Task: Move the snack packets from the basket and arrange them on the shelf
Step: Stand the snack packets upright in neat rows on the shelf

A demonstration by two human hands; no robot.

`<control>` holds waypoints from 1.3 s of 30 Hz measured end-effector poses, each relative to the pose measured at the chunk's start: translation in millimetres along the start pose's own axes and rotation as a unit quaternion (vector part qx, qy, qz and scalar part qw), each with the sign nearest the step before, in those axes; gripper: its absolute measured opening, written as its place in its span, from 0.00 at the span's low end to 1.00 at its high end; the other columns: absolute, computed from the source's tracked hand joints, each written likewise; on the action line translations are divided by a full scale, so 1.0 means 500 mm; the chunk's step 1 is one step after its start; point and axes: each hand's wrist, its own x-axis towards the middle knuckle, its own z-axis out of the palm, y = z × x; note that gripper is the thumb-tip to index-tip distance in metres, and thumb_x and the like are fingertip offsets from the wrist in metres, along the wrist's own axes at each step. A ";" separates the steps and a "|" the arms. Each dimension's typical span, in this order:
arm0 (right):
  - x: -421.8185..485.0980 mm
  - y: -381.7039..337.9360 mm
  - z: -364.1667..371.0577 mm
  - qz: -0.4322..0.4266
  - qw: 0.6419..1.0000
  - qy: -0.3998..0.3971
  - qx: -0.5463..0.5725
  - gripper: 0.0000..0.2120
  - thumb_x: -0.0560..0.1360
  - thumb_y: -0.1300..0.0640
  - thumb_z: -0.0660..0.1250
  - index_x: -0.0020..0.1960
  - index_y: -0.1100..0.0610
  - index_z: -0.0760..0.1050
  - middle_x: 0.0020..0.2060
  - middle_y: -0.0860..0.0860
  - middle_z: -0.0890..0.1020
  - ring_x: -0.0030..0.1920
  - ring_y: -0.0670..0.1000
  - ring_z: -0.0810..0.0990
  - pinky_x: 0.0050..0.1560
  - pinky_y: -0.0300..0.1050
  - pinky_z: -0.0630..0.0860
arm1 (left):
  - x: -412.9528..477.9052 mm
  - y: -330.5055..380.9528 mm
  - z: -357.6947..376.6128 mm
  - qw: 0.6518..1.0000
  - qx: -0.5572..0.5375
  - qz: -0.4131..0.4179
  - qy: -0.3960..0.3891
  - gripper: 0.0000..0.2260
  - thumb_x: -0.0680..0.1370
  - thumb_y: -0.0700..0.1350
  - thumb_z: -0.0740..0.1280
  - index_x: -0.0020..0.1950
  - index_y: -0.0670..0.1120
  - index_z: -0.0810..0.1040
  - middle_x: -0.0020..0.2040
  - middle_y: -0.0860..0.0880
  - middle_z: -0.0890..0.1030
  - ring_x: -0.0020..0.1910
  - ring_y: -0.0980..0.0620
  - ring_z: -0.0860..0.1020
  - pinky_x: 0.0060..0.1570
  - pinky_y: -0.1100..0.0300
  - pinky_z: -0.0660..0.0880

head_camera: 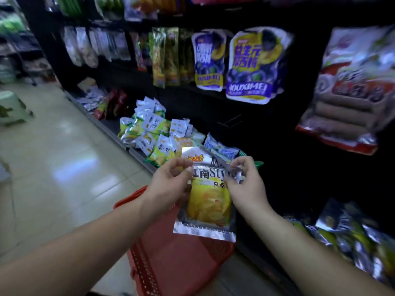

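Observation:
I hold a silver and yellow snack packet upright in front of me, above the red basket. My left hand pinches its upper left edge, and my right hand pinches its upper right edge, where the silver top is folded over. The basket stands on the floor below my arms; what lies inside it is hidden by the packet and my forearms. Just beyond my hands, on the low shelf, lies a pile of similar silver, green and yellow packets.
Dark shelving runs along the right. Purple and yellow bags and green packets hang on it, with a red and white pack at the far right. More silver packets fill the lower right shelf. A green stool stands on the tiled floor at left.

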 end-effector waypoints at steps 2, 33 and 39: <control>-0.004 -0.008 -0.039 0.003 0.999 0.040 0.010 0.17 0.75 0.66 0.71 0.47 0.47 0.68 0.45 0.45 0.79 0.45 0.47 0.78 0.46 0.45 0.73 | -0.008 0.036 0.030 1.000 0.008 0.013 -0.005 0.02 0.82 0.40 0.68 0.54 0.45 0.78 0.42 0.40 0.80 0.35 0.47 0.78 0.36 0.51 0.79; 0.025 0.130 -0.312 0.134 0.987 0.033 0.087 0.22 0.74 0.55 0.78 0.60 0.33 0.77 0.63 0.33 0.74 0.61 0.48 0.80 0.57 0.52 0.82 | 0.064 -0.049 0.311 0.985 -0.028 -0.035 -0.166 0.16 0.81 0.35 0.67 0.60 0.56 0.80 0.50 0.36 0.80 0.43 0.40 0.78 0.44 0.46 0.77; 0.024 0.112 -0.312 0.124 0.991 0.029 0.049 0.27 0.74 0.61 0.77 0.64 0.36 0.75 0.63 0.38 0.73 0.54 0.40 0.77 0.44 0.34 0.78 | 0.041 -0.034 0.295 0.979 -0.023 -0.016 -0.201 0.22 0.78 0.32 0.71 0.67 0.53 0.76 0.49 0.48 0.82 0.43 0.49 0.83 0.45 0.52 0.82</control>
